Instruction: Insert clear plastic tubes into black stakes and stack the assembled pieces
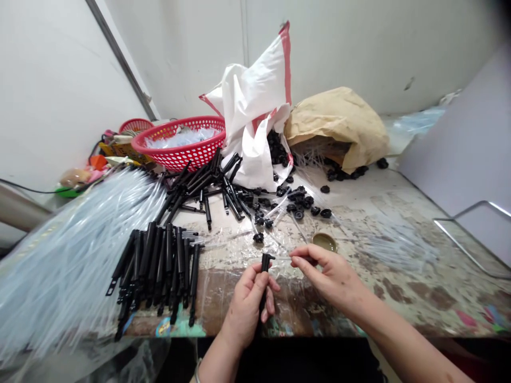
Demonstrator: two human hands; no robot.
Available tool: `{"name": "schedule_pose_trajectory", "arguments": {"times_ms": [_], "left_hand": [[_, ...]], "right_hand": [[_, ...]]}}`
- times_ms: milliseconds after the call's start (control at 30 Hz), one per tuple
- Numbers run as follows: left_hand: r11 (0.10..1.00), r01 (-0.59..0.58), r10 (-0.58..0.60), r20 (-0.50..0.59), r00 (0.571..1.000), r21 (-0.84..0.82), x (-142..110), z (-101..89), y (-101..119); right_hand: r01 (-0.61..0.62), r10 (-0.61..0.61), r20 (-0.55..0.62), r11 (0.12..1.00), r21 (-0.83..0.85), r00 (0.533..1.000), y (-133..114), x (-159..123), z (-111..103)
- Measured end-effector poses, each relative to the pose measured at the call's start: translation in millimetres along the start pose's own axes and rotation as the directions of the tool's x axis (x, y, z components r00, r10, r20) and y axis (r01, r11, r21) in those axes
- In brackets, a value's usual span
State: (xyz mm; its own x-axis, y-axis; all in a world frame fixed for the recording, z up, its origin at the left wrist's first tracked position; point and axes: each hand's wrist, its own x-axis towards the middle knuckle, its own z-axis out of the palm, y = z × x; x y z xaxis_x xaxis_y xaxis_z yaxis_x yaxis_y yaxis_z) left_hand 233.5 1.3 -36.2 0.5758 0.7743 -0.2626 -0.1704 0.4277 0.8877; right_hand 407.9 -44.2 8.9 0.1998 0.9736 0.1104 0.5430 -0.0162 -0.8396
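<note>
My left hand (249, 300) is wrapped round a black plastic tube (265, 261) with a short side spout near its top. The tube stands roughly upright at the table's front edge, its lower part partly hidden by my fingers. Just right of it, my right hand (325, 271) pinches a thin clear plastic tube (282, 258), whose left end is at the spout; whether it is pushed on, I cannot tell. Beyond my right hand sits a small round dish (324, 242). Left of my hands lies a pile of similar black tubes (159, 260).
Clear thin tubing (80, 250) covers the left side. Black caps (297, 205) and more black tubes (207, 181) are scattered midway. Behind stand a red basket (179, 154), a white sack (255, 85) and a brown paper bag (339, 117). A metal wire frame (463, 250) is at right.
</note>
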Motion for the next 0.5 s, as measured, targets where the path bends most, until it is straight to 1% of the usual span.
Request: {"name": "schedule_pose_trajectory", "arguments": {"times_ms": [133, 233, 367, 500], "left_hand": [[1.0, -0.011, 0.011, 0.004, 1.0, 0.005, -0.5, 0.2, -0.7], [1.0, -0.019, 0.019, -0.008, 1.0, 0.002, -0.5, 0.3, -1.1], [1.0, -0.005, 0.005, -0.012, 1.0, 0.017, -0.1, 0.6, -1.5], [0.999, 0.014, -0.013, -0.029, 0.999, 0.045, 0.0, 2.7, -1.5]], "right_hand": [[0.013, -0.014, -0.009, 0.998, -0.055, 1.0, -3.8, -1.2, 1.9], [0.03, -0.029, 0.01, 0.996, -0.087, 1.0, -4.9, -0.4, 3.1], [0.13, -0.118, 0.08, 0.979, -0.158, 0.99, -5.0, 1.1, 7.3], [0.207, -0.174, 0.134, 0.934, -0.291, 0.976, -4.6, 0.8, 15.0]]}}
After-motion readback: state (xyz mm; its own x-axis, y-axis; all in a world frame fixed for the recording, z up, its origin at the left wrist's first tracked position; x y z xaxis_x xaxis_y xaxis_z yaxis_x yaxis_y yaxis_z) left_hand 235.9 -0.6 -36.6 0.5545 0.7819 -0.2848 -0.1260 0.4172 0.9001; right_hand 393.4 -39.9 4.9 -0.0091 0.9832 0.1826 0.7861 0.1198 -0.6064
